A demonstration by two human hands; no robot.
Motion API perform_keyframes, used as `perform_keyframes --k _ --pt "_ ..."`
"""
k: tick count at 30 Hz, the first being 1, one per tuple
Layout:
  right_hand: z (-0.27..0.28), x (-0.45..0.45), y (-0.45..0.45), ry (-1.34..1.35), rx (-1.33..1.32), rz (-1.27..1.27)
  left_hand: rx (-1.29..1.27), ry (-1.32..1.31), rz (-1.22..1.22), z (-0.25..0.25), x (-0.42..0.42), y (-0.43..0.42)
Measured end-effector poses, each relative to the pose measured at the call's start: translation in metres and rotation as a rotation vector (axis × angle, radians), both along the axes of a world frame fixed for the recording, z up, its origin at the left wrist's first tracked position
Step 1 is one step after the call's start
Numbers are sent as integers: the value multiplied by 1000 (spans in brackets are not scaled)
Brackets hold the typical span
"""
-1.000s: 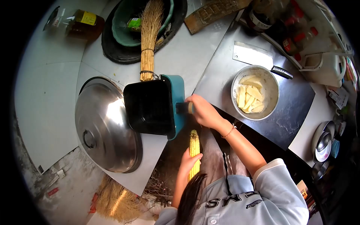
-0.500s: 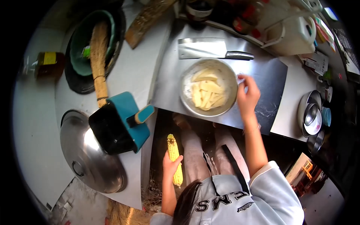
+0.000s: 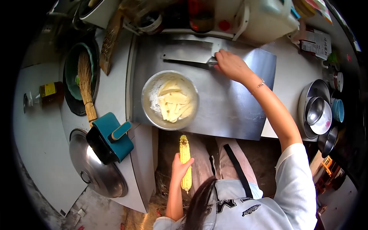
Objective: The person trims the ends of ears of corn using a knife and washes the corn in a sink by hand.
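Note:
My left hand (image 3: 181,167) is wrapped round a yellow ear of corn (image 3: 185,161), held upright over my lap. At the back of the metal board (image 3: 226,109), my right hand (image 3: 231,65) has its fingers closed round the black handle of a cleaver (image 3: 188,51). The blade points left, and its lower edge shows a dark shadow or gap on the board. In front of the blade stands a metal bowl (image 3: 147,115) with pale cut strips (image 3: 174,101) and white powder in it.
A teal square pan (image 3: 122,147) leans by a large metal lid (image 3: 94,168) at left. Behind it are a straw brush (image 3: 86,82) and a green basin (image 3: 69,76). Stacked bowls (image 3: 312,92) stand right; a white jug (image 3: 264,23) is at the back.
My right hand has let go of the teal pan's handle, passed the bowl's right side and taken hold of the cleaver. The view has swung right. The corn remains in my left hand.

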State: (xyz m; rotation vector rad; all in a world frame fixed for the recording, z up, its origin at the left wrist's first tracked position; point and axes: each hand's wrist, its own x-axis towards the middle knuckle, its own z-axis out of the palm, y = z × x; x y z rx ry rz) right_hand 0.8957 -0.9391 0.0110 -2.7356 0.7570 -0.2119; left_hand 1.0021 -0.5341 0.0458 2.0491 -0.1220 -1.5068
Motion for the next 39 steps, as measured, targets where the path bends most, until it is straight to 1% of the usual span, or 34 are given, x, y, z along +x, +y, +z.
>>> perform_keyframes --k 1,3,4,6,7,9,10,11,13,14,17,18,19,20,21,23,25,31,33,35,39 --pt "8 -18 2 -1 1 -6 1 -1 -6 4 -6 -8" --pt "38 -56 13 117 142 -182 16 13 -57 10 -20 -20" --pt "55 -77 22 86 195 -236 19 14 -52 10 -26 -23" --pt "74 -122 52 -18 302 -352 -83 -59 -261 11 -34 -27" --pt "81 -144 71 -89 357 -418 -76 -58 -258 16 -39 -35" --pt "96 -180 114 -205 426 -527 -139 -197 -482 33 -49 -66" --pt "98 -193 136 -270 530 -589 -125 -143 -508 39 -52 -86" --pt "98 -204 156 -332 633 -655 -128 -167 -525 35 -58 -100" --pt "103 -223 184 -311 870 -854 -287 -254 -588 22 -68 -128" --pt "105 -229 194 -322 944 -949 -304 -233 -600 20 -74 -145" --pt "100 -242 215 -352 918 -1052 -389 -234 -676 5 -95 -185" --pt "96 -244 222 -355 893 -1073 -496 -347 -750 1 -102 -195" --pt "96 -246 226 -357 929 -1094 -606 -461 -817 -4 -109 -205" --pt "96 -245 228 -340 870 -1105 -664 -534 -876 -6 -115 -212" --pt "97 -244 230 -315 819 -1114 -658 -507 -888 -9 -122 -215" --pt "91 -242 235 -313 724 -1152 -712 -637 -1051 -17 -129 -226" --pt "89 -238 238 -292 703 -1206 -725 -695 -1146 -25 -130 -231" --pt "69 -214 246 -214 679 -1259 -718 -690 -1251 -45 -121 -232" --pt "66 -204 243 -213 609 -1240 -905 -788 -1242 -50 -119 -233" --pt "61 -198 244 -181 586 -1264 -899 -798 -1277 -50 -122 -230" --pt "49 -193 245 -226 540 -1291 -896 -863 -1281 -52 -123 -229"
